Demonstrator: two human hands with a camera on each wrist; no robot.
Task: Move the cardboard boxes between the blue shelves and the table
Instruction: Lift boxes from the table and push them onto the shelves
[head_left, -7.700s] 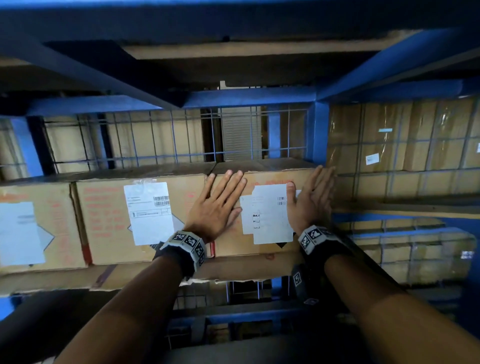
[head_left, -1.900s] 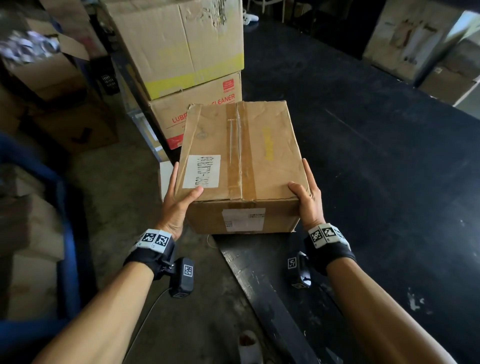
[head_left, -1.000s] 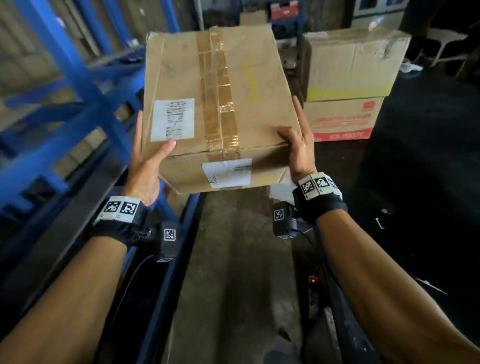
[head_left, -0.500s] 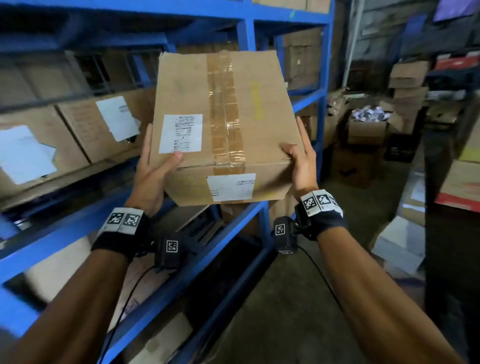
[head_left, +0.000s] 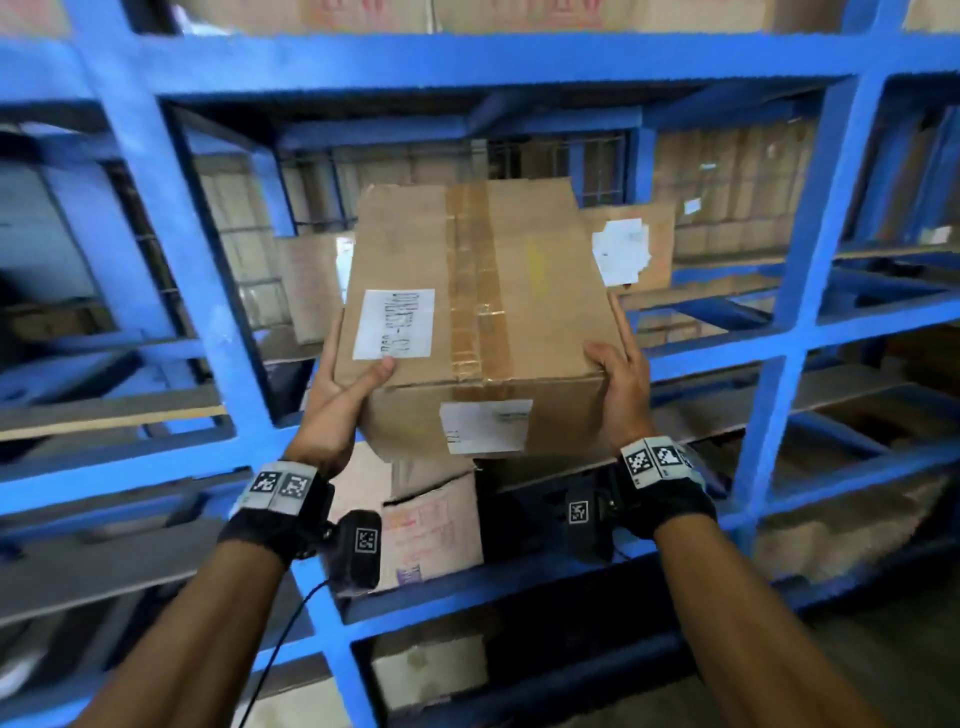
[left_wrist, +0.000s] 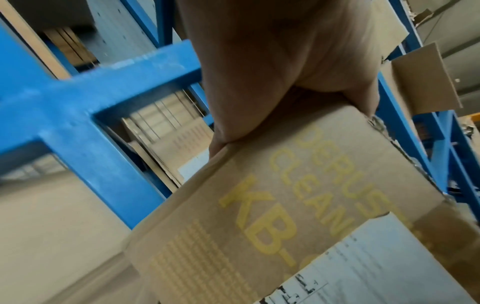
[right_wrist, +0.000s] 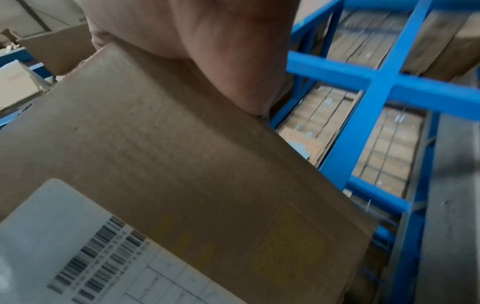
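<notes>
**Head view: taped box held up in front of the blue rack**

Head camera shows the cardboard box in the centre of the frame, lifted off any surface and carried between both hands in front of the blue shelves. The left hand cups the lower left corner, thumb curled over the top edge beside the white label; the right hand clamps the lower right corner, thumb on top and fingers laid along the side. Gripping opposite corners low down likely spreads the weight and keeps the taped top level, so the box can slide flat into an opening. Both wrist views confirm it: in each, the palm presses against a cardboard wall near a corner.

Relative to the grip, most of the box sits above and beyond the hands, its far end reaching toward the shelf bay at centre frame. Behind it, at upper right of centre, a stored carton with a white sticker rests on a shelf; a second printed carton sits below, between the wrists. My judgement: the box is about to be shelved.
</notes>
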